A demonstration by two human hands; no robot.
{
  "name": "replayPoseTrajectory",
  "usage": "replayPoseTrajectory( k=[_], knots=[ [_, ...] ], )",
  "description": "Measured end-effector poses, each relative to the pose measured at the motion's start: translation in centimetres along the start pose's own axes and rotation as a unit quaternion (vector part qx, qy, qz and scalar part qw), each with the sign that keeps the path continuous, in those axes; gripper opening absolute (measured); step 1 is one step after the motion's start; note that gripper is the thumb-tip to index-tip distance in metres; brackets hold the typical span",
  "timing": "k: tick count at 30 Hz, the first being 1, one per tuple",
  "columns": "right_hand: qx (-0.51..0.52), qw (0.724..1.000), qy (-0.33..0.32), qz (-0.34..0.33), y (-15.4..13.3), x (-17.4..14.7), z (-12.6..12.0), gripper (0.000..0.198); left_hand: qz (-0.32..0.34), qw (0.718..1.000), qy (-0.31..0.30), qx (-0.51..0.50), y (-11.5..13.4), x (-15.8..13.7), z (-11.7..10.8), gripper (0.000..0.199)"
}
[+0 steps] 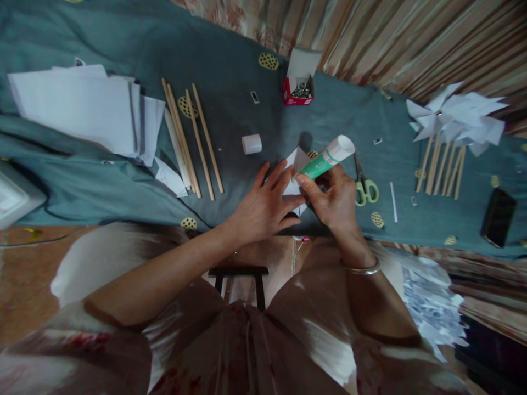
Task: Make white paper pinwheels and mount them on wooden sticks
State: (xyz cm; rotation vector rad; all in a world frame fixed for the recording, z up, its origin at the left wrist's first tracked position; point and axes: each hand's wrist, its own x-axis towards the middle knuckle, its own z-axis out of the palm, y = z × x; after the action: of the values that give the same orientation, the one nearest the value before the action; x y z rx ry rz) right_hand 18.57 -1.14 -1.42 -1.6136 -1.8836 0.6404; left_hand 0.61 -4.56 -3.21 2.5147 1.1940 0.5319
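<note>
My right hand (335, 197) grips a green and white glue stick (323, 163), tilted so that its lower end meets a small folded piece of white paper (300, 160). Spread flat over the left part of that paper is my left hand (265, 207), fingers apart. The glue stick's white cap (251, 144) lies on the cloth beyond my left fingers. Close to the right hand are scissors (365, 189) with light green handles. My fingers hide part of the paper and the glue tip.
Wooden sticks (205, 140) and stacked white paper (78, 112) lie to the left. An open red box of metal pins (300, 93) stands at the back. Finished paper pinwheels (457, 118), a paper strip (394, 202) and a black phone (499, 218) are on the right.
</note>
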Motion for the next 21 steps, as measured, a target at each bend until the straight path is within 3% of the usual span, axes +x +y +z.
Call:
replayPoseTrajectory(
  k=[21],
  knots=[
    [-0.013, 1.0, 0.015, -0.017, 0.55, 0.31, -0.89, 0.036, 0.0, 1.0, 0.004, 0.003, -0.05, -0.11, 0.16, 0.049]
  ],
)
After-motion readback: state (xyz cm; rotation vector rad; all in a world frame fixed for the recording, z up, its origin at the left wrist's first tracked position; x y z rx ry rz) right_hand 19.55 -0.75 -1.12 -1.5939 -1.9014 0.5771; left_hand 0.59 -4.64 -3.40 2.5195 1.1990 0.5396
